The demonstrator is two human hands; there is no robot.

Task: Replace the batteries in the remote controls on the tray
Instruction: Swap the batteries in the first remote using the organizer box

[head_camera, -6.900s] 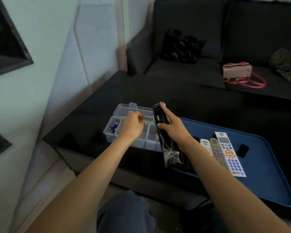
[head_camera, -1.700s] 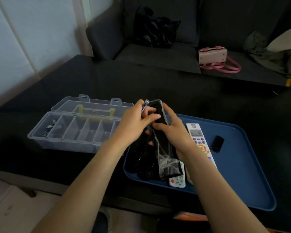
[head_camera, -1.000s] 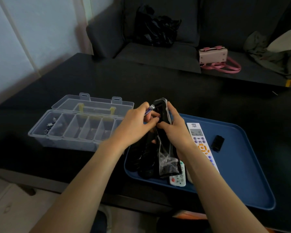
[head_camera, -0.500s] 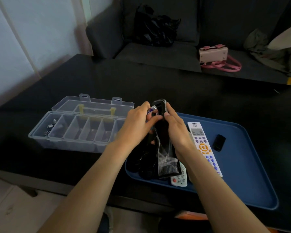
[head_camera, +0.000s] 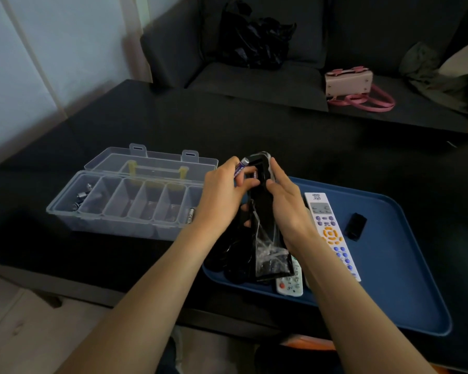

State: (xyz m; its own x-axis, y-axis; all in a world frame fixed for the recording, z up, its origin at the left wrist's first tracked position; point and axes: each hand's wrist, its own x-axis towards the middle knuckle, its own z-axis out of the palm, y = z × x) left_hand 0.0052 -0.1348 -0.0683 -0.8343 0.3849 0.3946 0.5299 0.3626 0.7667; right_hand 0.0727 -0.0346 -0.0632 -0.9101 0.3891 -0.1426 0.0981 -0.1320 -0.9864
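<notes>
Remote (head_camera: 265,209), black and plastic-wrapped, stands tilted in your right hand (head_camera: 287,209), fingers curled round it above the tray (head_camera: 405,287). Your left hand (head_camera: 222,201) pinches a battery (head_camera: 241,170) at its top end. Left of that hand sits the open box (head_camera: 125,206); right, a white remote (head_camera: 330,233).

Dim room, soft daylight from the left wall (head_camera: 25,63); wide-angle bending at edges, slight blur.

white remote (head_camera: 331,231): small dark print at the top end, too small to read
purple battery (head_camera: 240,170): pale lettering on the wrap, blurred, unreadable
elsewhere: no legible text
</notes>
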